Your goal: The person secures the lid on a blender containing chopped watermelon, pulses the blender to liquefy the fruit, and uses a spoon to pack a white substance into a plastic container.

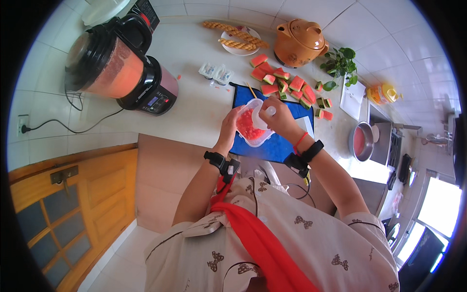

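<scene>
My left hand (228, 127) steadies the left side of a clear plastic food container (255, 142). Crushed red watermelon (247, 126) fills much of it. A translucent white plastic utensil (258, 118) with a broad rounded head is gripped in my right hand (280, 117). Its head sits over the right part of the container, and its handle end shows above my fist. Underneath lies a blue cloth (248, 150). Beyond it, cut watermelon pieces (269, 89) with rind lie scattered on the worktop. My fingers partly hide where the utensil meets the fruit.
At left stands a blender (116, 73) holding pink-red liquid, its cord running to a wall socket. Twisted dough sticks on a plate (240, 52), small clear packets (216, 73) and a brown ceramic pot (299, 43) are at the back. A metal bowl (369, 142) stands right, near the sink.
</scene>
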Demonstrator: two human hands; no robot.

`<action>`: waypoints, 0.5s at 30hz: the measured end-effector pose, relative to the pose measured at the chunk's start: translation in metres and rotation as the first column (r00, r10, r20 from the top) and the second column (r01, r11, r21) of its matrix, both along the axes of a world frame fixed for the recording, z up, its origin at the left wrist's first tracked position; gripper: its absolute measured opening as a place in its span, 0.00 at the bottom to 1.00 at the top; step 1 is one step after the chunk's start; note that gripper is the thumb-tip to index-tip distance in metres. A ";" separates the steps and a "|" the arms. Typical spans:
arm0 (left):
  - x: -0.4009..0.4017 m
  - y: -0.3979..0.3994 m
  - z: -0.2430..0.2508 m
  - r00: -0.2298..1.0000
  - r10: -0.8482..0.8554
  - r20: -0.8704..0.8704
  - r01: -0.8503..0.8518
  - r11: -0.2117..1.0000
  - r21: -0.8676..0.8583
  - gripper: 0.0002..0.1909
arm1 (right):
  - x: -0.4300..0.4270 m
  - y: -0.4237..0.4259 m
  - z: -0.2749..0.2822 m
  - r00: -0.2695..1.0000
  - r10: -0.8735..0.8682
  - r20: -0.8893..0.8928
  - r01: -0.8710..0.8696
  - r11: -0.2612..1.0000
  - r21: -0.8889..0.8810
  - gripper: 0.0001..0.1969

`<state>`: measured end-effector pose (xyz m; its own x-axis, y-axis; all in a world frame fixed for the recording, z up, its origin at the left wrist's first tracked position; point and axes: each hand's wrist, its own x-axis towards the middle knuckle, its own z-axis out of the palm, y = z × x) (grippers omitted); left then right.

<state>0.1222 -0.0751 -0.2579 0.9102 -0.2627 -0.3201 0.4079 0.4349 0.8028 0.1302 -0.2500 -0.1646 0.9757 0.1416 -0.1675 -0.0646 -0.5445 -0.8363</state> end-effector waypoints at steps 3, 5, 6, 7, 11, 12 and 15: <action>-0.003 -0.003 0.005 0.999 -0.023 0.036 0.021 0.998 0.051 0.19 | -0.014 -0.001 -0.019 0.998 0.059 -0.034 -0.061 0.995 -0.074 0.10; 0.000 -0.006 0.001 0.999 -0.001 0.053 -0.002 0.998 0.055 0.19 | -0.020 0.002 -0.023 0.993 0.099 0.071 -0.085 0.980 -0.179 0.10; -0.001 -0.007 -0.002 0.997 0.006 0.071 -0.010 0.998 0.056 0.18 | -0.020 0.002 -0.022 0.986 0.103 0.129 -0.079 0.981 -0.179 0.10; -0.002 -0.007 -0.005 0.998 0.001 0.067 -0.005 0.998 0.057 0.18 | -0.018 0.002 -0.022 0.987 0.098 0.125 -0.075 0.981 -0.179 0.10; -0.002 -0.003 -0.014 0.997 0.003 0.073 -0.008 0.998 0.069 0.21 | 0.005 0.001 -0.011 0.993 0.010 -0.118 -0.018 0.998 -0.066 0.10; -0.001 -0.002 -0.012 0.996 0.001 0.091 -0.009 0.996 0.092 0.21 | 0.007 0.006 0.005 0.986 0.022 -0.164 -0.027 0.999 -0.030 0.11; -0.002 -0.005 -0.009 0.997 0.003 0.078 -0.012 0.994 0.107 0.22 | 0.007 0.007 0.008 0.997 0.073 -0.011 -0.074 0.993 -0.088 0.12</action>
